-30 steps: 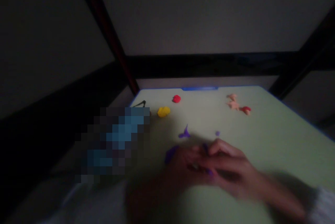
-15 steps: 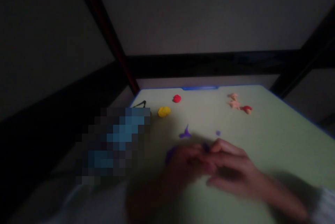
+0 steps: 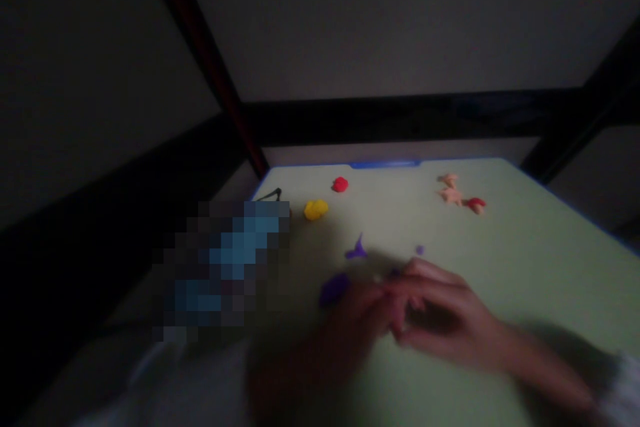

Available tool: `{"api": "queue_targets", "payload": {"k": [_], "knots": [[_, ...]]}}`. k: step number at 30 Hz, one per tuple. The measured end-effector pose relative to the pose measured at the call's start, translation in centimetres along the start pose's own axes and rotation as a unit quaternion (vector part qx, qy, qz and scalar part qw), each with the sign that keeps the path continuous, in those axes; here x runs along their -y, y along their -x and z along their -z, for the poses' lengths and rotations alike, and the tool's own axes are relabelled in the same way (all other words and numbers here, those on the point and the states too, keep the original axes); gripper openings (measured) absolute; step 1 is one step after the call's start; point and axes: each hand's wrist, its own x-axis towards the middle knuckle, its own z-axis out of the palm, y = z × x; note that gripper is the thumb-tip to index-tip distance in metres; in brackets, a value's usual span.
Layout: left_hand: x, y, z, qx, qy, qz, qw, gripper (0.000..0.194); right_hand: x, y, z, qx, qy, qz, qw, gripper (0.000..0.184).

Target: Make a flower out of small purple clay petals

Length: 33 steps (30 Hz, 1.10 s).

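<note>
My left hand and my right hand meet over the near part of the table, fingertips pressed together. Both are closed in a pinch. A bit of purple modelling clay peeks out at the fingertips; the rest of what they grip is hidden by the fingers. Beside the left hand lies a larger purple clay lump. Just beyond the hands sit a pointed, branching purple clay piece and a tiny purple clay ball.
A yellow clay lump and a red clay lump lie farther back on the pale table. Peach clay pieces and a red-and-peach piece are at the back right. A blurred-out bluish object is at left.
The fingers have shifted against each other, and purple that showed low between them is now out of sight. More of the large purple lump shows beside my left hand.
</note>
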Motion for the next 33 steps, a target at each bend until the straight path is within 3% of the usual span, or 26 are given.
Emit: {"api": "queue_targets", "payload": {"k": [4,8,10,13,17,21,25,30,33], "knots": [[-0.5,0.0,0.1,0.020,-0.001,-0.006,1.000,0.046,0.1,0.0,0.1,0.038,-0.019,-0.019,0.999,0.022],[-1.1,-0.7,0.4,0.010,0.073,0.006,0.997,0.029,-0.4,0.2,0.1,-0.006,0.001,-0.002,1.000,0.043],[-1.2,-0.9,0.5,0.000,0.115,0.024,0.993,0.024,-0.6,0.3,0.0,-0.011,0.017,0.006,1.000,0.041],[-1.0,-0.8,0.6,0.002,0.150,0.071,0.986,0.031,-0.7,0.3,-0.2,-0.007,0.025,0.006,1.000,0.033],[-0.6,-0.6,0.3,-0.009,0.123,0.095,0.988,0.045,-0.5,0.4,-0.5,-0.014,0.009,0.016,1.000,0.027],[-0.7,-0.8,0.4,-0.017,0.080,0.055,0.995,0.042,-0.2,0.5,-0.8,-0.016,0.013,0.012,1.000,0.026],[-1.1,-1.0,0.6,0.031,0.009,0.002,0.999,0.040,0.0,0.3,-0.8,-0.046,0.030,-0.009,0.998,0.011],[-0.8,-0.7,0.4,-0.006,0.065,0.041,0.997,0.054,0.2,0.0,-0.2,-0.082,0.031,-0.012,0.996,0.016],[-0.5,-0.5,0.1,0.014,0.085,0.069,0.994,0.059,0.1,-0.1,0.1,-0.092,-0.006,-0.019,0.996,0.025]]}}
